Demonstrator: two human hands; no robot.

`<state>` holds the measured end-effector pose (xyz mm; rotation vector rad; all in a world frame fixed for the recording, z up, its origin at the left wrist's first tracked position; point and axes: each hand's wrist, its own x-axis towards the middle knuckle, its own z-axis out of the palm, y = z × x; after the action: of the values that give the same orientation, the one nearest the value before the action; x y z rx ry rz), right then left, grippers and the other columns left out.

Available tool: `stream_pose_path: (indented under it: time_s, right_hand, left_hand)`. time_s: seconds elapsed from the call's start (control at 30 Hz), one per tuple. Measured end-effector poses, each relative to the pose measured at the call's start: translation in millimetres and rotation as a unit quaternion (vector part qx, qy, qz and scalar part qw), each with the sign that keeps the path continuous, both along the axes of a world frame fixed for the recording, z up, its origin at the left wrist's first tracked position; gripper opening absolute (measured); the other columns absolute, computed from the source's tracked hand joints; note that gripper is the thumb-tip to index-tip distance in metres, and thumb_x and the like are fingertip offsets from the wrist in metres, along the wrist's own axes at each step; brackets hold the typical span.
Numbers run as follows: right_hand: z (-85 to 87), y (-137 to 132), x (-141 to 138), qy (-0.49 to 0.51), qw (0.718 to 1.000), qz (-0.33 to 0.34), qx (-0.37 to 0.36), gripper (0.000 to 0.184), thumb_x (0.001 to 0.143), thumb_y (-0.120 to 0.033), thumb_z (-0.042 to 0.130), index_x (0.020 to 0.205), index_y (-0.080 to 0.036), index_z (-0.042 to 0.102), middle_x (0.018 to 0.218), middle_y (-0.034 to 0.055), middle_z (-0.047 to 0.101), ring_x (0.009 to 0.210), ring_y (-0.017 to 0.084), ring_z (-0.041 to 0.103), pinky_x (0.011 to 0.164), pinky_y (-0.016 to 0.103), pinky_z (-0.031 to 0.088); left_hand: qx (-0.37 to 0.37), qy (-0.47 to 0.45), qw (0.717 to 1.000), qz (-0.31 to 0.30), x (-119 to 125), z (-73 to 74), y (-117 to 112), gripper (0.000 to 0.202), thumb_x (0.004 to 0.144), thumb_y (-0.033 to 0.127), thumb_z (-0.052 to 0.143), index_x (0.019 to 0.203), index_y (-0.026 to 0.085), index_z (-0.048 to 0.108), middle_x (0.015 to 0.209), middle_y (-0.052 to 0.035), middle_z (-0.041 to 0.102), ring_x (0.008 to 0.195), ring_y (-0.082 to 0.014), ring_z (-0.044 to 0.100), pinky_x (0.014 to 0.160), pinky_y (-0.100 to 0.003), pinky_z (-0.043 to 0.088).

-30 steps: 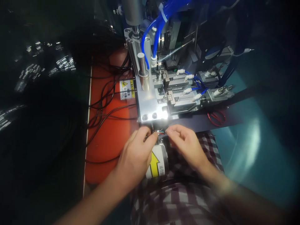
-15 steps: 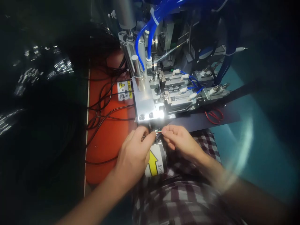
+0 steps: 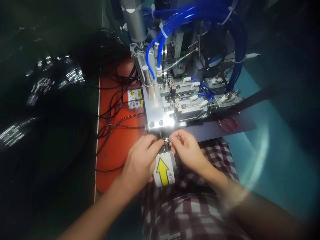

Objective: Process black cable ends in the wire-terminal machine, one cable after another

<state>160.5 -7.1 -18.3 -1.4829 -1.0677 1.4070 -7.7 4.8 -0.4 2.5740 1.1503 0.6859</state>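
Observation:
My left hand (image 3: 141, 160) and my right hand (image 3: 186, 148) meet just below the front edge of a metal machine (image 3: 160, 110). Both pinch the end of a thin cable (image 3: 166, 142) between thumb and forefinger, fingertips almost touching. The cable end is mostly hidden by my fingers. Right under my hands sits a grey cylinder with a yellow arrow label (image 3: 165, 170).
Black cables (image 3: 112, 113) loop over an orange mat (image 3: 117, 146) at left. Blue air hoses (image 3: 200, 13) arch over the machine. Red-handled scissors (image 3: 228, 123) lie on a dark plate at right. Shiny connectors (image 3: 50, 80) glint in the dark far left. A checked garment (image 3: 190, 203) covers my lap.
My right hand has moved left toward my left hand, closing the gap. The coloured wire ends seen earlier between the fingers are now covered.

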Motion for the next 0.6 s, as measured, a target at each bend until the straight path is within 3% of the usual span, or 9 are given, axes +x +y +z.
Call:
stream_pose_path:
  time_s: [0.13,0.33,0.47,0.6]
  right_hand:
    - [1.1,0.2,-0.5,-0.028,1.0,-0.007,0.012,0.018,0.087,-0.032,0.054,0.074,-0.021,0.048,0.052,-0.0061,0.053,0.048,0.011,0.052,0.052,0.025,0.041]
    - [-1.4,5.0,5.8,0.111,0.989,0.017,-0.093,0.03,0.082,-0.042,0.059,0.068,-0.017,0.052,0.05,-0.0052,0.052,0.046,0.01,0.047,0.052,0.024,0.039]
    - [-10.8,3.8,7.1,0.04,0.997,0.035,-0.05,0.043,0.091,-0.053,0.044,0.064,-0.02,0.047,0.05,-0.0051,0.047,0.048,0.011,0.044,0.051,0.026,0.035]
    - [-18.6,0.5,-2.3,0.019,0.999,-0.007,0.037,0.038,0.089,-0.045,0.051,0.062,-0.02,0.041,0.059,-0.006,0.037,0.054,0.01,0.034,0.051,0.025,0.029]
  left_hand:
    - [0.01,-0.011,1.0,-0.006,1.9,-0.2,0.3,0.026,0.088,0.007,0.043,0.099,0.006,0.067,0.087,-0.0125,0.062,0.08,-0.0206,0.06,0.068,-0.031,0.054]
    - [0.004,0.021,1.0,0.014,7.5,5.1,-1.7,0.029,0.088,0.007,0.041,0.096,0.006,0.069,0.082,-0.0119,0.061,0.078,-0.0213,0.061,0.066,-0.031,0.054]
    - [0.0,0.022,1.0,0.011,6.5,2.2,-1.1,0.029,0.087,0.006,0.041,0.098,0.007,0.068,0.084,-0.0119,0.06,0.079,-0.0212,0.06,0.068,-0.031,0.055]
    - [-0.003,0.012,1.0,0.013,4.5,-1.2,-0.7,0.029,0.088,0.007,0.042,0.099,0.007,0.068,0.085,-0.0112,0.059,0.079,-0.0207,0.059,0.067,-0.031,0.054]
